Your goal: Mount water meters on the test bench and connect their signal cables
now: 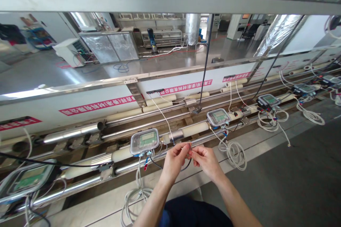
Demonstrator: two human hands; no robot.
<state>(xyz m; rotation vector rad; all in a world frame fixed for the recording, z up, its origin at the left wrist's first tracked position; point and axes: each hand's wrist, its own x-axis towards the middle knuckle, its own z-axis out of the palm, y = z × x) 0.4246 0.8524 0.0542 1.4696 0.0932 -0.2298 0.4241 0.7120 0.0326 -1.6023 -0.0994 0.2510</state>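
My left hand (173, 159) and my right hand (206, 160) meet in front of me, fingertips pinched together. Between them is the end of a thin black cable (187, 166), which loops below the fingers. Small coloured wire ends (190, 144) poke out at the fingertips; their exact number is hidden. Just beyond, to the left, stands a meter box (144, 142) with a clear cover and a green circuit board. Another such meter (218, 117) sits to the right, with a coil of white cable (236, 155) hanging beneath it.
Steel rods (149, 125) and cream rollers (195, 129) run along the bench. More meters, such as one at the left (30, 177), stand in the row. A coil of grey tubing (133, 202) lies near my left forearm. A metal beam (170, 0) crosses overhead.
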